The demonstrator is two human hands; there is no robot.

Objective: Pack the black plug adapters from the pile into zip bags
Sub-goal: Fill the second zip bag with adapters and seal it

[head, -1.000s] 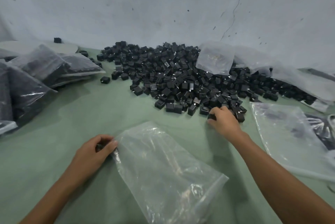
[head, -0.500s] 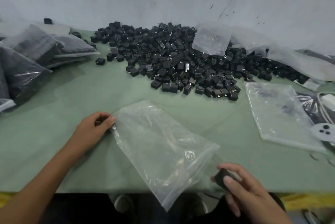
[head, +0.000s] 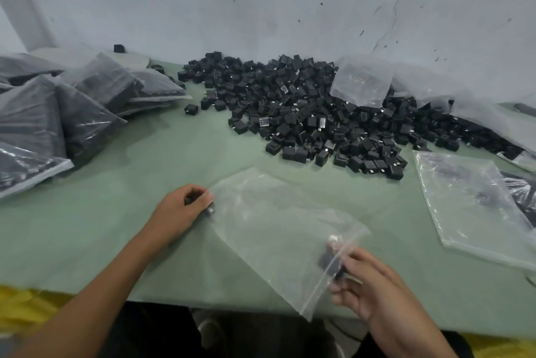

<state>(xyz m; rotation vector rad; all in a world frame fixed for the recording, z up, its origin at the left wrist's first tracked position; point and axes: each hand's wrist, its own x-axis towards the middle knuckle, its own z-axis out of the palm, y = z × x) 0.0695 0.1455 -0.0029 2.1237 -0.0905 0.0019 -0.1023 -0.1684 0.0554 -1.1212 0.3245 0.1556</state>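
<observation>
Bags (head: 111, 83) at left hold packed black adapters (head: 84, 128).

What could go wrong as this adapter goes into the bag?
1. The zip bag has its mouth reaching past the near edge of the green table, so the plug adapter in the right hand could miss and fall off the table.
2. The left hand pinches only the bag's far corner, so the limp film may fold shut or slide as the adapter pushes in.
</observation>
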